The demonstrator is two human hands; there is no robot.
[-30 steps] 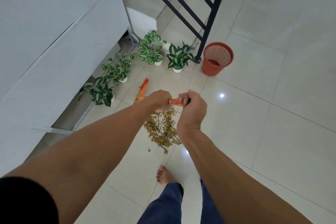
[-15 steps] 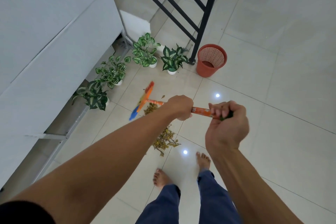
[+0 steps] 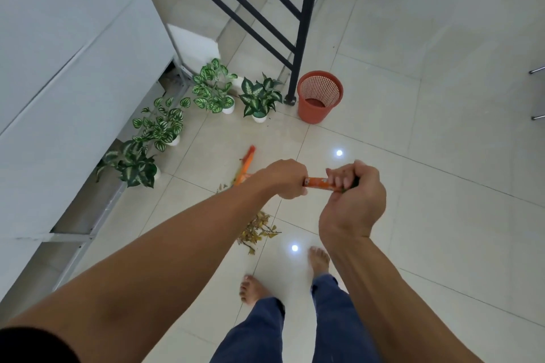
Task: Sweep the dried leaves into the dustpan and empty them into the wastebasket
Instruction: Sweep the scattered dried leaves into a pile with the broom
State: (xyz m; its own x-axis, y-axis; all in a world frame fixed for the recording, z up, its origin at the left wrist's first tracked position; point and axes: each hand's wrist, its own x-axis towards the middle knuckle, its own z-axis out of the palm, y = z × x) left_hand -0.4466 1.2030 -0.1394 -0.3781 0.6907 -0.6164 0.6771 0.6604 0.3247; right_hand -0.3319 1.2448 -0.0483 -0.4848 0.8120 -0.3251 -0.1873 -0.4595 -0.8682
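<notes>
Gleaming tiled floor [image 3: 442, 215], wastebasket [image 3: 320, 97] by railing [image 3: 305, 23]

Bare floor [image 3: 442, 215] lies wide open to the right, up to the wastebasket [image 3: 312, 112]. On the left a row of potted plants [image 3: 159, 124] lines the wall [image 3: 59, 68], and the black railing post [image 3: 305, 23] stands just beside the wastebasket, on its left.

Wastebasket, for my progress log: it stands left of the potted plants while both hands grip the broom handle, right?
No. The head view shows the wastebasket right of the potted plants. The left hand and right hand do grip the broom handle.
</notes>
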